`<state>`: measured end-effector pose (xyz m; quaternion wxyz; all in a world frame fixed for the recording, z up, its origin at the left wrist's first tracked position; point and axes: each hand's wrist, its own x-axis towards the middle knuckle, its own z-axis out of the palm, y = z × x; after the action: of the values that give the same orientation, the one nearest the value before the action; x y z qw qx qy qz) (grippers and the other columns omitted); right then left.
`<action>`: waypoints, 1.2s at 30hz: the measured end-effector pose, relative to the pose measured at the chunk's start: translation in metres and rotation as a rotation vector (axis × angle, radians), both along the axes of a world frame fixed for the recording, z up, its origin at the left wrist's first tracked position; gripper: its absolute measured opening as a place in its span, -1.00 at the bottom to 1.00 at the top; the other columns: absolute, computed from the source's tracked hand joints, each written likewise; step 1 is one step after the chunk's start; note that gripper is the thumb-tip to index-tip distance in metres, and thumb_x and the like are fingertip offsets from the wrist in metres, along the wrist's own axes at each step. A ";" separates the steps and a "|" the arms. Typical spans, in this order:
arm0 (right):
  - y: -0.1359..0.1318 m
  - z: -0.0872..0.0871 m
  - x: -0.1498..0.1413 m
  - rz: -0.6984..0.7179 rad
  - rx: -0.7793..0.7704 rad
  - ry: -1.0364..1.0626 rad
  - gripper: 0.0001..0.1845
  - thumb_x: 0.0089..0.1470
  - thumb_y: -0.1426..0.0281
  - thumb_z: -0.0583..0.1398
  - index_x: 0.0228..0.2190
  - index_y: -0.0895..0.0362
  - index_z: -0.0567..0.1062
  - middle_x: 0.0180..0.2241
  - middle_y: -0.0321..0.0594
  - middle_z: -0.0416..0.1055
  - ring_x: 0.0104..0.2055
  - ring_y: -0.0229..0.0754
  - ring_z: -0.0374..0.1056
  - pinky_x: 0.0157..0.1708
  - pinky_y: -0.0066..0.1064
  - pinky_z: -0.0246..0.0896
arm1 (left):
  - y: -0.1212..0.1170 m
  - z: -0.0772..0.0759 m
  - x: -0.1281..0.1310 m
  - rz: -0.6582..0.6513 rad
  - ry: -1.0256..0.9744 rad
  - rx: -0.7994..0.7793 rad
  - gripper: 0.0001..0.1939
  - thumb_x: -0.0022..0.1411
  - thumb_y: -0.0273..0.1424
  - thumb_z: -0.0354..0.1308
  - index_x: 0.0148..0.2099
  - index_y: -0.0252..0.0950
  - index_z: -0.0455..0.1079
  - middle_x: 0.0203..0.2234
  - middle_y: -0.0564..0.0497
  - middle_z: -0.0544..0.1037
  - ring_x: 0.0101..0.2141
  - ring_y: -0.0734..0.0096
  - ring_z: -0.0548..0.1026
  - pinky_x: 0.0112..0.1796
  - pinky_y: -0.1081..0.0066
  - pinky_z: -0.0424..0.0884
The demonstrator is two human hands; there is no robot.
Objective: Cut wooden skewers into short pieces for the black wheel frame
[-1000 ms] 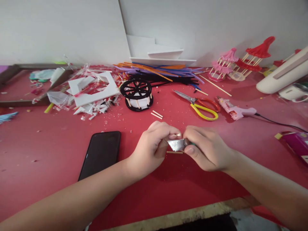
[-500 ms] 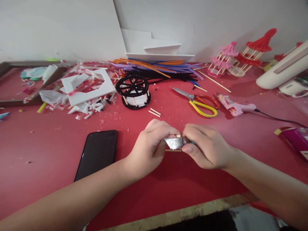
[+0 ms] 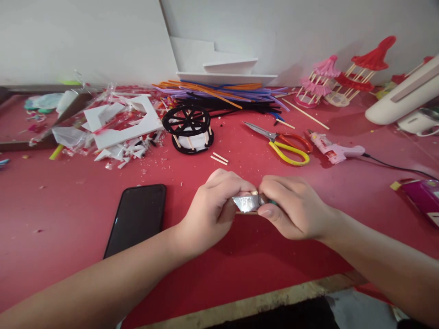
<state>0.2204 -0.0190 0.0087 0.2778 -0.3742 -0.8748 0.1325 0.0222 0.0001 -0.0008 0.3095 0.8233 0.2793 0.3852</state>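
Note:
My left hand (image 3: pixel 211 212) is closed around a thin wooden stick (image 3: pixel 247 213), a short length of which shows below the blade. A pale end of wood also peeks out above the blade, by the left fingertips. In my closed right hand (image 3: pixel 298 208) is a utility knife (image 3: pixel 246 204), its wide silver blade pointing left against the wood. Most of the knife's handle is covered by my fingers; a bit of green shows. Beyond the hands lie two short cut sticks (image 3: pixel 219 158) and a black round frame (image 3: pixel 188 130) with a spoked top on small wooden posts.
A phone (image 3: pixel 137 219) lies left of my hands. Scissors (image 3: pixel 279 144) and a pink glue gun (image 3: pixel 334 147) are at the right. Pipe cleaners (image 3: pixel 219 95) and white foam scraps (image 3: pixel 120 130) sit toward the wall. Pink (image 3: pixel 317 82) and red (image 3: pixel 360 75) stick models stand at back right.
The view has shifted slightly. Both hands keep the same grip, with the blade tilted a little differently against the wood.

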 end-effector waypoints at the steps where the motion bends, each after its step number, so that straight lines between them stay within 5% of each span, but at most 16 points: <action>1: 0.000 0.000 0.000 0.002 -0.002 0.001 -0.63 0.27 0.15 -0.08 -0.49 0.10 0.17 -0.56 -0.36 0.12 -0.57 -0.32 -0.03 -0.57 -0.44 -0.13 | 0.000 0.000 0.000 0.000 -0.001 -0.002 -0.72 0.15 -0.71 -0.04 -0.24 -0.26 0.36 -0.43 0.02 0.51 -0.38 0.41 0.39 -0.24 0.33 0.34; 36: 0.001 -0.001 0.002 0.044 -0.097 0.056 -0.69 0.25 0.20 -0.02 -0.48 0.09 0.12 -0.53 -0.39 0.05 -0.54 -0.34 -0.04 -0.54 -0.45 -0.15 | -0.002 0.001 0.001 0.016 -0.009 0.016 -0.73 0.14 -0.74 -0.02 -0.29 -0.31 0.39 -0.45 0.00 0.53 -0.40 0.45 0.38 -0.26 0.36 0.34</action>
<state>0.2222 -0.0183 0.0074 0.2807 -0.3641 -0.8673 0.1911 0.0229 -0.0020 0.0006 0.3013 0.8216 0.2813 0.3937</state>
